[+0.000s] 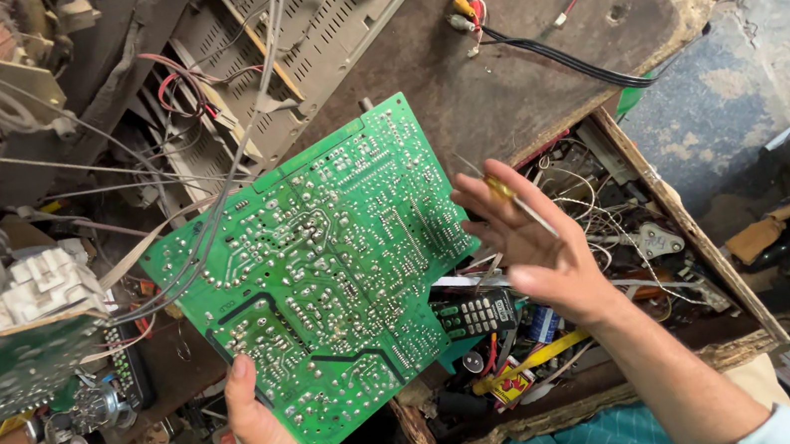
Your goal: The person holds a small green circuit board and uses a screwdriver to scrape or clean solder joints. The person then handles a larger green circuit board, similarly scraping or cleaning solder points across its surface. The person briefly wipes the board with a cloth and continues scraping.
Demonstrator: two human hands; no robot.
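My left hand (pixel 261 424) grips the lower edge of a large green circuit board (pixel 320 261), held solder side up and tilted over the bench. Grey wires run from the board's left edge toward the gear at the upper left. My right hand (pixel 522 236) hovers at the board's right edge, palm up with fingers spread, and a thin screwdriver (pixel 510 196) with a yellow handle rests between its fingers. The screwdriver's metal shaft points down to the right.
A worn brown wooden bench (pixel 534 44) lies behind the board. An open drawer (pixel 676 218) under my right hand holds a remote control (pixel 475 315), wires and small parts. A grey vented casing (pixel 311 31) sits at the top, and a second green board (pixel 2 376) at the left.
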